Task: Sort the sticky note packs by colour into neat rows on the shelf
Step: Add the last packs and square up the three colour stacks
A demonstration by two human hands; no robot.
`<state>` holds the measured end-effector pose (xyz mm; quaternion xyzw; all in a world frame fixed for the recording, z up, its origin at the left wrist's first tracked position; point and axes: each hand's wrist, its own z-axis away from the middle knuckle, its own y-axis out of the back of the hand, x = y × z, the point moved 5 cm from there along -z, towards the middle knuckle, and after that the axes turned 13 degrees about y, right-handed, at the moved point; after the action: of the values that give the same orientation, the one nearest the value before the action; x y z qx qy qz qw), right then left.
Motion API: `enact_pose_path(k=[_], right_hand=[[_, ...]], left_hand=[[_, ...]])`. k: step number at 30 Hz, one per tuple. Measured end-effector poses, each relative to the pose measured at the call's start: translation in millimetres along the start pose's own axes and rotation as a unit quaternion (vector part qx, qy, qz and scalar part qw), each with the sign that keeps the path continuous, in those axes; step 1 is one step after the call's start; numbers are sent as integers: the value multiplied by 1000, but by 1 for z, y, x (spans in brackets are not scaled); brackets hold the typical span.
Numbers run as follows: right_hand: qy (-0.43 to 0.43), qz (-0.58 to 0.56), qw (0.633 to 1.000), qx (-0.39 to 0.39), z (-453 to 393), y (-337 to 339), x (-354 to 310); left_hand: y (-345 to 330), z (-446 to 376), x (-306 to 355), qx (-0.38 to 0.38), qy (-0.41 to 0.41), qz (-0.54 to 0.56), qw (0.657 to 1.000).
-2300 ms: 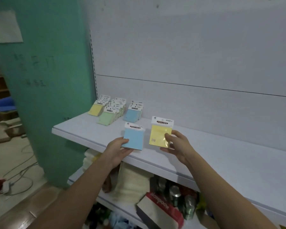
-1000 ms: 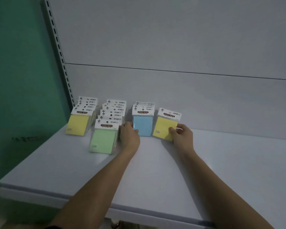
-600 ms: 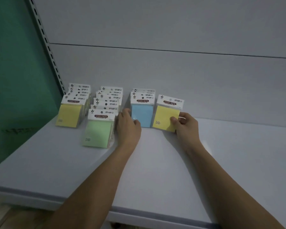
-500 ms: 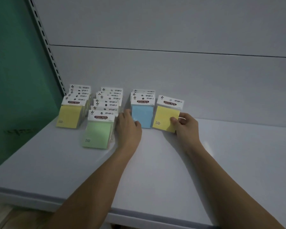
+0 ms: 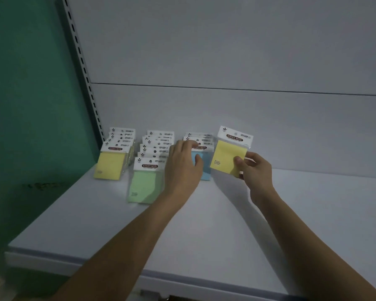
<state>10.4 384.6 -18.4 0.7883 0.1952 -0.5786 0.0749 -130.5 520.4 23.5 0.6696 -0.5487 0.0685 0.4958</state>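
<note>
Three rows of sticky note packs lie at the back left of the white shelf (image 5: 204, 231): a yellow row (image 5: 111, 165), a green row (image 5: 144, 186) and a blue row (image 5: 206, 168). My left hand (image 5: 183, 168) rests on the front blue pack, thumb across its face and fingers over its header card. My right hand (image 5: 255, 171) pinches the lower right corner of a loose yellow pack (image 5: 227, 158), held tilted just right of the blue row and slightly above the shelf.
A green wall (image 5: 26, 105) and a slotted upright (image 5: 83, 70) bound the shelf on the left. The grey back panel (image 5: 226, 61) rises behind the packs. The shelf's front edge (image 5: 78, 262) runs along the bottom.
My right hand has lifted the yellow pack up off the shelf and tilted it. My left hand has slid further onto the front blue pack.
</note>
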Motion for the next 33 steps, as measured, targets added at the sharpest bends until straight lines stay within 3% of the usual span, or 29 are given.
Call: enact_pose_path(k=[6,11,14,18,25,33], right_hand=[[3,-29,999,-30,23,-71,-31],[3,-19,996,-89,63,-175,-33],[23,24,993,-115,84,-235,-32],[63,135,979,-140,106,-291,-21],[70,296,949,-82,121,-313,-4],[122,449,876,-126,121,-334,-8]], left_hand=[[73,-8,-81,-14,34,-85,996],[128,6,-183,-129,102,-158,974],[149,16,-220,-197,65,-204,957],[156,29,-236,-212,32,-222,951],[153,24,-245,-196,16,-216,956],[155,26,-244,-201,22,-218,955]])
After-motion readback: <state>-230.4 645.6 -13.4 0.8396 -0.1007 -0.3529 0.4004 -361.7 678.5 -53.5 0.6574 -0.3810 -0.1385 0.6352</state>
